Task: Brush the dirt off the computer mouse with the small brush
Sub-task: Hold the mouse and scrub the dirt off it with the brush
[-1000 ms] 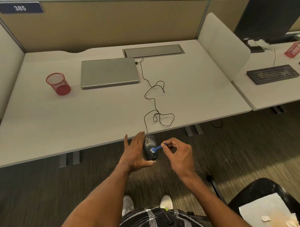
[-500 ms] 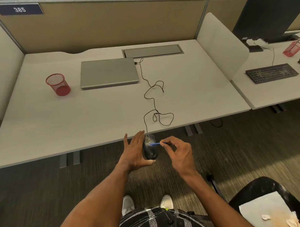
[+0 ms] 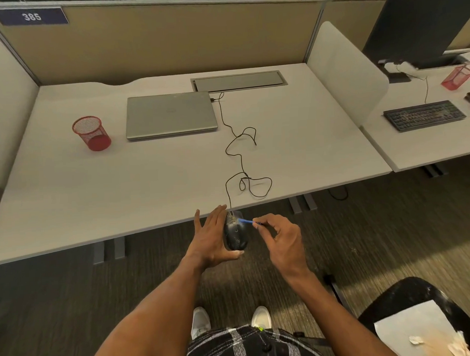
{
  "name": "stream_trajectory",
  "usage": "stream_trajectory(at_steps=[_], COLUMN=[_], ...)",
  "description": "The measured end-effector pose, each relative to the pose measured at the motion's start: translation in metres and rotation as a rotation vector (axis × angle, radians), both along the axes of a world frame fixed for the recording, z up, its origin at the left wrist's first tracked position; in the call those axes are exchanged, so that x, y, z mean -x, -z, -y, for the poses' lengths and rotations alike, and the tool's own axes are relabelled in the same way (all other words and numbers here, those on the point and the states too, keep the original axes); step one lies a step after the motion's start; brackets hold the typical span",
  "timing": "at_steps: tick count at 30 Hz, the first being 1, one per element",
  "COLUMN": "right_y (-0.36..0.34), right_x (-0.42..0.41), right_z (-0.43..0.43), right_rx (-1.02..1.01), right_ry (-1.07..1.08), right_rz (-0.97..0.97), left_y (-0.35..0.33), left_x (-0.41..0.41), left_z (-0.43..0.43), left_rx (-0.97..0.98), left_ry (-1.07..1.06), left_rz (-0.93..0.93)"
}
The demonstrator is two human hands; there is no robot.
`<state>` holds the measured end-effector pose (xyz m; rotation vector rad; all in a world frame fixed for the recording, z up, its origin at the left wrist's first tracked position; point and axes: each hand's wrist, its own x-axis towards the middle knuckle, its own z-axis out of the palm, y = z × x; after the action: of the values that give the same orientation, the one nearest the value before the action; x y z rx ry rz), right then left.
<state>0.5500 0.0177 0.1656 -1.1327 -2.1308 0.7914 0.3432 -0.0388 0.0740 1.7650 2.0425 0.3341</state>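
A black corded computer mouse (image 3: 235, 235), speckled with pale dirt, is held in the air just off the desk's front edge. My left hand (image 3: 210, 238) cradles it from the left, fingers straight along its side and thumb under its rear end. My right hand (image 3: 280, 239) pinches the handle of a small blue brush (image 3: 247, 222) between thumb and fingers. The brush head touches the mouse's front part near the wheel. The mouse's cable (image 3: 238, 156) runs up across the desk to a closed laptop (image 3: 170, 114).
A red mesh pen cup (image 3: 92, 133) stands left of the laptop on the white desk (image 3: 69, 183). A white divider panel (image 3: 344, 67) separates a neighbouring desk with a keyboard (image 3: 423, 115) and monitor. A black chair (image 3: 424, 299) with paper sits at lower right.
The brush has moved from the middle of the mouse up to its front end, and my right hand rose with it. My left hand kept holding the mouse still.
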Motion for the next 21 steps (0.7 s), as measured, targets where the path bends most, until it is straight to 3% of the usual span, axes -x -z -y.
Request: stream_trajectory(at_steps=[6, 11, 15, 21], right_y=[0.001, 0.005, 0.0, -0.007], right_x=[-0.006, -0.021, -0.017, 0.001], right_z=[0.005, 0.015, 0.012, -0.013], right_rx=[-0.165, -0.127, -0.049, 0.132], right_ry=[-0.291, -0.369, -0.283, 0.085], right_rz=[0.153, 0.202, 0.139, -0.119], left_y=[-0.002, -0.002, -0.001, -0.003], left_x=[0.002, 0.007, 0.007, 0.005], left_z=[0.0, 0.003, 0.003, 0.0], left_rx=[-0.013, 0.001, -0.011, -0.047], left_ry=[-0.011, -0.021, -0.026, -0.027], left_rz=[0.009, 0.022, 0.037, 0.059])
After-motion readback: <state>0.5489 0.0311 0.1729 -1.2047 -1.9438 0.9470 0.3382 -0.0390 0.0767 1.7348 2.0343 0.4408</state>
